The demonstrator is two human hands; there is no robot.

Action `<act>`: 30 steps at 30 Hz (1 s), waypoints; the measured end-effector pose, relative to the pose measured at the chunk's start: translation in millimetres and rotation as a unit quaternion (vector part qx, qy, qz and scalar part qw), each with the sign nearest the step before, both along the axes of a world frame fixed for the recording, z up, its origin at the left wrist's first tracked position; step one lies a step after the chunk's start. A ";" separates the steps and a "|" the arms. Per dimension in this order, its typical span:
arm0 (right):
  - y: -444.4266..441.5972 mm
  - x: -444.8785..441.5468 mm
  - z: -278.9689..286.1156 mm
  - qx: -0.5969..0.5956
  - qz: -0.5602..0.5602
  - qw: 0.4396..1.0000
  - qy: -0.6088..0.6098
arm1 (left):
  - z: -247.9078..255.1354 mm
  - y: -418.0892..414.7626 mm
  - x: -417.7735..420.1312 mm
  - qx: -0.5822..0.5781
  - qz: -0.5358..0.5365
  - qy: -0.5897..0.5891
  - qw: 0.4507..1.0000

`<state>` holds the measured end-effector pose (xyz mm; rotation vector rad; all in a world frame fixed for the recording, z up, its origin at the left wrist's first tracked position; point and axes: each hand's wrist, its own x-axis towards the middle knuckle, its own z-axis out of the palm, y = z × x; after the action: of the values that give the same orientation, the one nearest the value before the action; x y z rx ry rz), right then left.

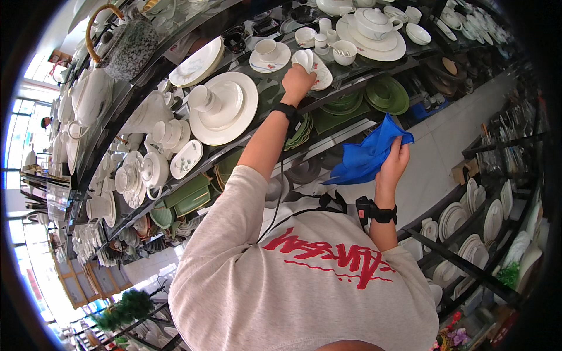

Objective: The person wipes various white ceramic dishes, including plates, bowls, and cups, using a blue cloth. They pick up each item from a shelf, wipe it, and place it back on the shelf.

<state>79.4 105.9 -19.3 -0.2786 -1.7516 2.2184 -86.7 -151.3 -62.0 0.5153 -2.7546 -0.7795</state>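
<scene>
My left hand (298, 83) reaches over a glass shelf and grips white ceramic soup spoons (303, 58) by the handle end. The spoons are just above a small oblong white plate (322, 77) with a red floral pattern; whether they touch it is hidden by my fingers. A white cup (266, 49) on a patterned saucer (281, 59) stands to the left of that hand. To the right is a small white bowl (344, 53). In my right hand (395, 160) a crumpled blue cloth (366, 151) hangs in front of the shelf, away from the dishes.
Stacked white plates (246, 120), a lidded tureen (376, 19) and a teapot (154, 169) crowd the shelf. A speckled kettle (129, 48) stands higher at left. Green dishes (386, 94) sit below. Behind at right, a black-framed rack (465, 259) holds more plates. Tiled floor (439, 145) lies between.
</scene>
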 end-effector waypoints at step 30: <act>-1.2 0.2 3.0 -0.006 -0.015 1.000 -0.007 | 10.9 1.2 1.2 0.151 -0.048 -0.024 0.987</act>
<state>79.6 104.7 -16.3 -0.3204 -1.7298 2.2122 -85.5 -150.1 -51.1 0.4637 -2.7344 -1.2332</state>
